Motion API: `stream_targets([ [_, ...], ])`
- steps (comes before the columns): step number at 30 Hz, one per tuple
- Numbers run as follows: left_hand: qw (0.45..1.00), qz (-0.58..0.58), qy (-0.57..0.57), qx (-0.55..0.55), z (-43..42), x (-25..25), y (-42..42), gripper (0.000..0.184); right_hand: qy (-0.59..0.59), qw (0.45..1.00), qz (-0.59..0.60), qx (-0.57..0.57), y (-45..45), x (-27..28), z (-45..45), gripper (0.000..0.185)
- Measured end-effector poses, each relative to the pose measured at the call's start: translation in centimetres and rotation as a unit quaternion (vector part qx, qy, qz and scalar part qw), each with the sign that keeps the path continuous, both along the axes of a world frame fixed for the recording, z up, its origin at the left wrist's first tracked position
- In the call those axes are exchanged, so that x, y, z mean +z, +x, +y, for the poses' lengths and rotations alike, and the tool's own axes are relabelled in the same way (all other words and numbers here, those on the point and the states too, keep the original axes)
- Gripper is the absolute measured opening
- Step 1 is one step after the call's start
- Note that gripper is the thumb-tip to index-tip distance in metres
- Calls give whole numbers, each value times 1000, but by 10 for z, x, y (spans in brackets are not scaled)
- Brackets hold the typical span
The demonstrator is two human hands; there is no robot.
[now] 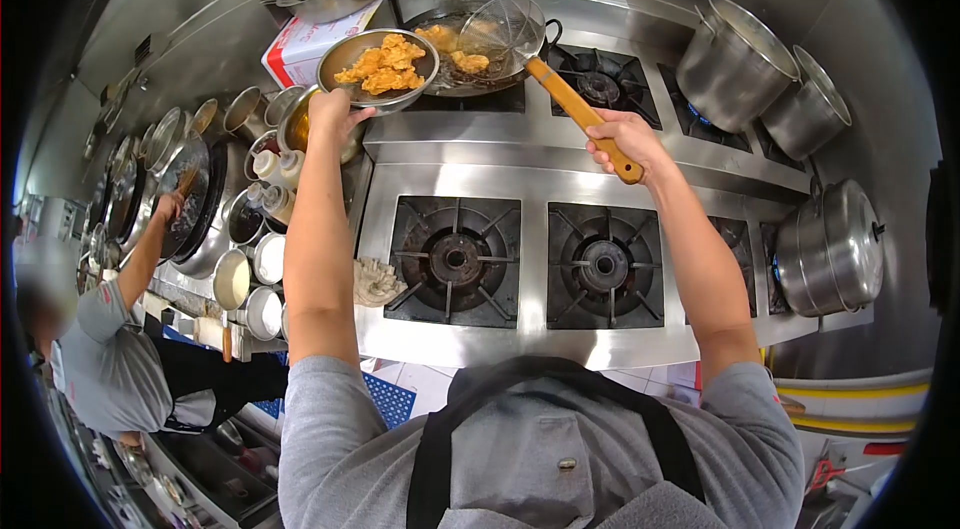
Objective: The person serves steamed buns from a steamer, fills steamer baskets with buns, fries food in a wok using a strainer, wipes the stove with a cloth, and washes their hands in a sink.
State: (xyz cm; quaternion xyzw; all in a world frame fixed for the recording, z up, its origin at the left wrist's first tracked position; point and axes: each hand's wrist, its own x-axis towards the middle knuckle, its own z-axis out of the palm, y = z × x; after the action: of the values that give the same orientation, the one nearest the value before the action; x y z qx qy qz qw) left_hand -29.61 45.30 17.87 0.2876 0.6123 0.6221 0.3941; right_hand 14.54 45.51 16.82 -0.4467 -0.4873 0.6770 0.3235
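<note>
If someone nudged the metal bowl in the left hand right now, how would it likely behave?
The metal bowl has a thin-looking rim, so it's probably stiff yet fairly light. The left hand holds it at the near side, so a push on the far rim might tip it. The battered fried pieces lie loose and could slide.

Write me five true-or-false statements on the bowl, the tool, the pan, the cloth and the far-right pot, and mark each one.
1. The left hand holds a metal bowl containing golden pieces. True.
2. The right hand grips a knife. False: it grips a wire strainer by the wooden handle.
3. More golden pieces are in the dark pan. True.
4. The cloth is inside the bowl. False: it lies beside a front burner.
5. The far-right pot is lidded. True.
</note>
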Motion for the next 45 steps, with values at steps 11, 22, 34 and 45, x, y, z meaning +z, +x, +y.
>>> stream_targets([
  [11,1000,12,-1,-17,9,-3,-2,37,31,1000,0,-4,-6,16,-11,36],
  [22,998,2,14,-54,72,3,43,36,157,984,-75,48,-20,79,-47,56],
  [34,995,-89,34,-33,56,-23,41,36,313,893,-322,-32,-36,80,-27,60],
  [45,999,-9,-3,48,-10,-10,-10,35,338,833,-432,-72,-48,25,28,45],
])
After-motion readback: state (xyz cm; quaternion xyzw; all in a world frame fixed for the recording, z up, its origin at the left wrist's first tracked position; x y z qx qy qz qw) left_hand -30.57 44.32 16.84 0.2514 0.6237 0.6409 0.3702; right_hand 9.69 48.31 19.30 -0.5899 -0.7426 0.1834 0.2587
